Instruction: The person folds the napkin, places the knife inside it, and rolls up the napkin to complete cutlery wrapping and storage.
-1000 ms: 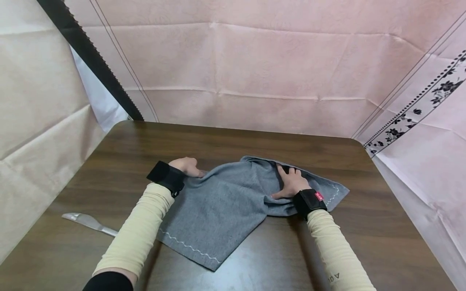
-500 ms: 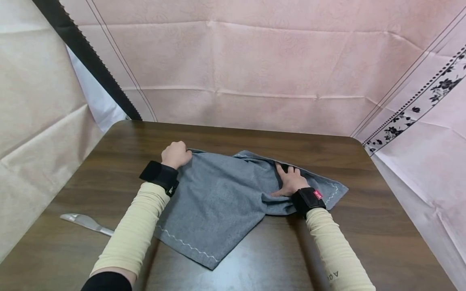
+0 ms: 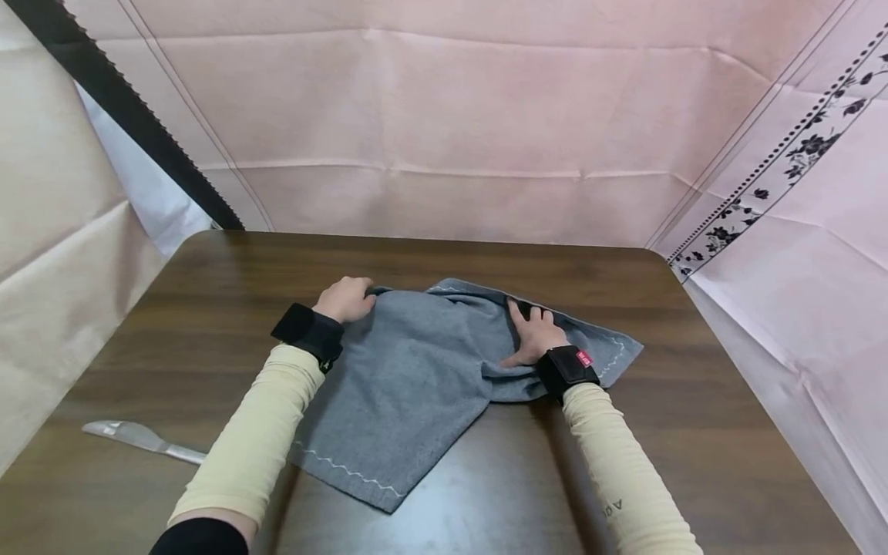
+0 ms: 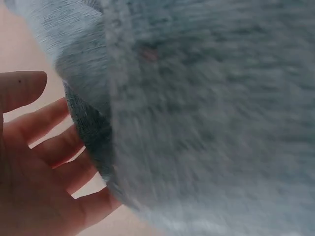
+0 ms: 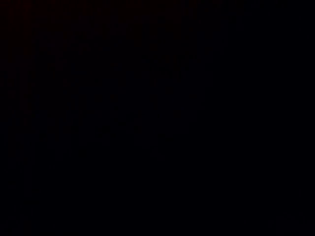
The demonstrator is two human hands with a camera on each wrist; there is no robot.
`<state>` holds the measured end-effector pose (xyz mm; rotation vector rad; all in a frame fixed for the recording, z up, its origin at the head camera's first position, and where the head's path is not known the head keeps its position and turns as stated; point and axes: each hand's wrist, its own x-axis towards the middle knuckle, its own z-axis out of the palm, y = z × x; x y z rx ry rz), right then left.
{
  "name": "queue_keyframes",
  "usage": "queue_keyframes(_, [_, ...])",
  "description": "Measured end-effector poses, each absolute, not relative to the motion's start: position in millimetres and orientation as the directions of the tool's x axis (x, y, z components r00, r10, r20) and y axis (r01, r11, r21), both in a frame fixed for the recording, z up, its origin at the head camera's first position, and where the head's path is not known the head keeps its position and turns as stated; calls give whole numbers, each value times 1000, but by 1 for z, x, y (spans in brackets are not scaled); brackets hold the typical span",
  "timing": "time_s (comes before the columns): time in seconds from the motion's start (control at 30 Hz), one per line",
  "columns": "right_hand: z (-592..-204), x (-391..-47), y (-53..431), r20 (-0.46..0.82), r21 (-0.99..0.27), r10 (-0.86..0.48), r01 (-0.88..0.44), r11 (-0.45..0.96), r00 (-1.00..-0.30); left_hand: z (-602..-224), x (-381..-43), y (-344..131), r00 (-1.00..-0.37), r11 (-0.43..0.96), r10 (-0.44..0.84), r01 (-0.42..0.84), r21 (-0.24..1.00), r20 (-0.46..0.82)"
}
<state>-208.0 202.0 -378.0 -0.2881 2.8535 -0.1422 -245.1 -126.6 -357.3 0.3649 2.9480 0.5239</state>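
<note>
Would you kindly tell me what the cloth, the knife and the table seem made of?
The cloth: matte, seemingly woven fabric, perhaps cotton, judging by its soft folds and thread-like texture.
The knife: probably metal, possibly silvered plastic; it looks silvery and shiny.
The table: wood or wood-look laminate with a glossy finish, given its brown grain and pale reflection.

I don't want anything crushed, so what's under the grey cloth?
The brown tabletop shows around the grey cloth; whether anything else lies beneath cannot be seen, because that area is covered.
</note>
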Motion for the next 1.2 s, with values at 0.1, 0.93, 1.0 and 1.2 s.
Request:
queue_keyframes(0.1, [-378,-209,202,-255,-121,-211,-185,975,-944,-359,-249,-120,-967,919,245,212,331,-62])
queue_keyframes(0.93, [-378,-213,206,-264,-98,-201,-181,979,-943,-360,-266,-114,-973,940,197,223,259,124])
queue_keyframes(1.0, [-378,-213,206,-275,-94,-204,-184,978,-940,-362,-268,-109,-949,923,294,313,224,115])
queue_keyframes(1.2, [-376,-211,203,-321,-98,-220,-199,975,-921,-368,-275,-99,-931,920,347,362,153,117])
